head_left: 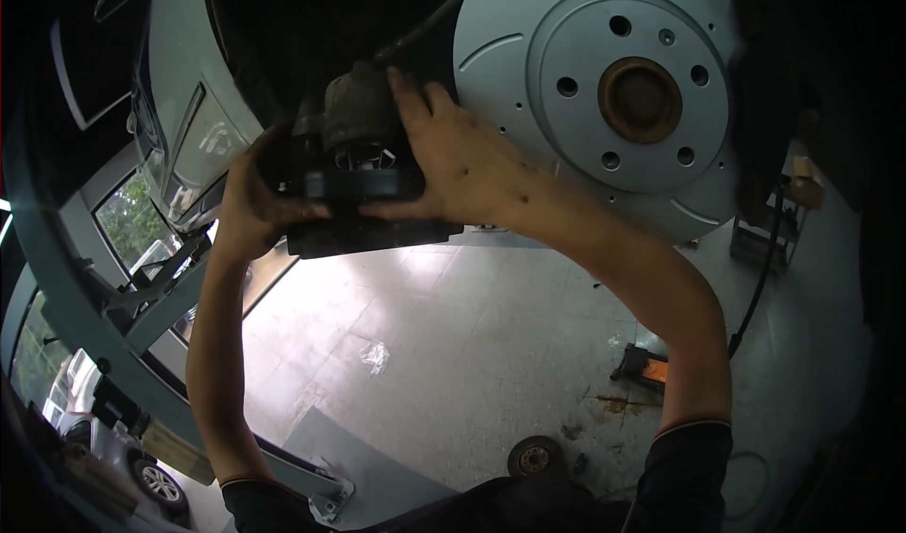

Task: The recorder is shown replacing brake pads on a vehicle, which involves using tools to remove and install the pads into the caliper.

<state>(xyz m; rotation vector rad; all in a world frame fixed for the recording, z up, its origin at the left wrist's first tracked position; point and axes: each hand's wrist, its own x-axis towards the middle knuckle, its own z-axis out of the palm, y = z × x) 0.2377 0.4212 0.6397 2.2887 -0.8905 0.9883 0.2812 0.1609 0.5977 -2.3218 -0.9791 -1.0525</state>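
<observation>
**Inspector:** Where is the brake caliper [354, 160]?

**Assistant:** At the left edge of the brake disc [613, 99], gripped by both hands: left hand [247, 203] closed on its left end, right hand [462, 160] wrapped over its right side.

**Inspector:** Handling?

**Assistant:** Likely heavy, rigid cast metal, possibly greasy. Hold the solid body at both ends, clear of the hose [425, 28].

This is a car repair shop. A car is lifted up high, with its shiny brake disc [623, 99] showing. A floor jack [645, 365] sits on the concrete floor [472, 344].
</observation>
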